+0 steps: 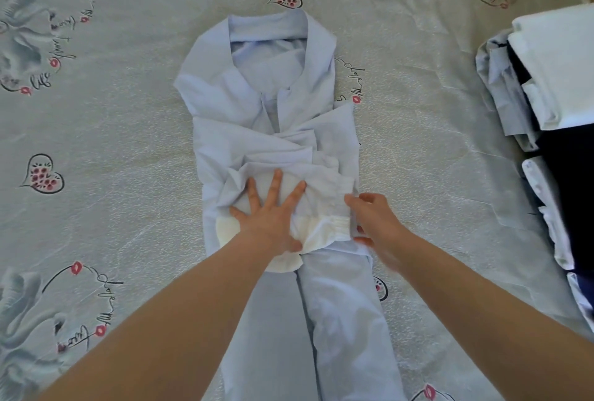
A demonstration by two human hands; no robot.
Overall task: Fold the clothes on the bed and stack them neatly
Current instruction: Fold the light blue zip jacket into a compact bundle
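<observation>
A pale blue shirt [266, 118] lies on the bed sheet [122, 130], its long axis running straight away from the person: the collar [266, 34] points to the far side of the bed and the tail comes toward the camera between the two forearms. Its sides are folded inward, so it forms a narrow strip, and the sleeves are gathered across the middle, with a white elastic cuff [328, 228] on top. The left hand [268, 219] lies flat on this bundle, fingers spread wide, pressing it down. The right hand [374, 219] is at the shirt's right edge, just beside the cuff, its thumb and curled fingers pinching the fabric there. Well apart, at the right edge of the bed, sits a stack of folded clothes [553, 85], white on top with dark navy and pale blue beneath.
</observation>
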